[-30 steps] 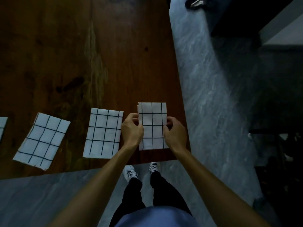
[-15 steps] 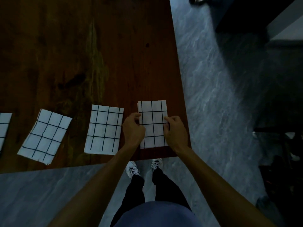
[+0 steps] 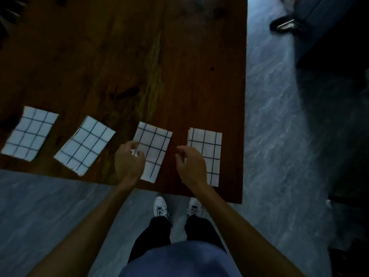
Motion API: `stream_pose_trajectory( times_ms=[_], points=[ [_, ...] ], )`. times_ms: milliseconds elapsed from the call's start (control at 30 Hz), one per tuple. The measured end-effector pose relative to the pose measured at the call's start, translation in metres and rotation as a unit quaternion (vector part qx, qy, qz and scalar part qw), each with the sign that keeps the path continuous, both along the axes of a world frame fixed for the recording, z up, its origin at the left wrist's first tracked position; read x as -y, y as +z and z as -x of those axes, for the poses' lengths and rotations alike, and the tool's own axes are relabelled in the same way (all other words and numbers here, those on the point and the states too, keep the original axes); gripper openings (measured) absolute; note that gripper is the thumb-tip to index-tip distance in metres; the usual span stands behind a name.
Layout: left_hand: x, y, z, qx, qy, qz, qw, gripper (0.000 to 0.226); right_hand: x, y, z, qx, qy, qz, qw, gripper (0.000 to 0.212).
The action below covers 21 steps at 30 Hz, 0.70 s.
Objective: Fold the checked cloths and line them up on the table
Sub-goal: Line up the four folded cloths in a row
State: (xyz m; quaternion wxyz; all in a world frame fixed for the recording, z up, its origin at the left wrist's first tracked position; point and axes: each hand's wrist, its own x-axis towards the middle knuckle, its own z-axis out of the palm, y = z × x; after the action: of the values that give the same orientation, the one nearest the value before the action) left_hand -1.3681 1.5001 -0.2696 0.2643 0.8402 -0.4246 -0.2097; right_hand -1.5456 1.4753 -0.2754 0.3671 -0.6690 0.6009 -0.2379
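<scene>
Both hands have let go of the rightmost cloth point(image 3: 205, 154), which they held at its two long sides half a second ago. Left hand point(image 3: 128, 160) now hovers over the near left part of the second cloth from the right point(image 3: 152, 149), fingers loosely curled and holding nothing. Right hand point(image 3: 191, 166) hangs between the two right cloths, covering the left margin of the rightmost one, fingers relaxed and empty. Four folded checked cloths lie in a row along the near edge of the wooden table point(image 3: 139, 56); the rightmost sits by the near right corner. The third cloth from the right point(image 3: 84, 144) lies askew, and the leftmost cloth point(image 3: 30, 133) lies near the frame's left border.
</scene>
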Motion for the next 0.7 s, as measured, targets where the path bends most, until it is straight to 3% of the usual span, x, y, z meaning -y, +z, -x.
stream_pose_trajectory(
  times_ms=[133,300,700],
  points=[
    [-0.017,-0.006,-0.037,0.042,-0.006,-0.059,0.997,0.039,0.002,0.001,-0.031,0.001,0.000,-0.051,0.999,0.023],
    [-0.001,-0.016,-0.043,0.012,-0.048,-0.075,0.996,0.040,0.006,-0.016,-0.055,-0.045,-0.044,-0.070,0.996,0.021],
    [0.019,-0.029,-0.060,-0.078,-0.110,-0.023,0.991,0.031,0.023,-0.019,-0.089,-0.093,-0.144,-0.059,0.983,0.032]
  ],
)
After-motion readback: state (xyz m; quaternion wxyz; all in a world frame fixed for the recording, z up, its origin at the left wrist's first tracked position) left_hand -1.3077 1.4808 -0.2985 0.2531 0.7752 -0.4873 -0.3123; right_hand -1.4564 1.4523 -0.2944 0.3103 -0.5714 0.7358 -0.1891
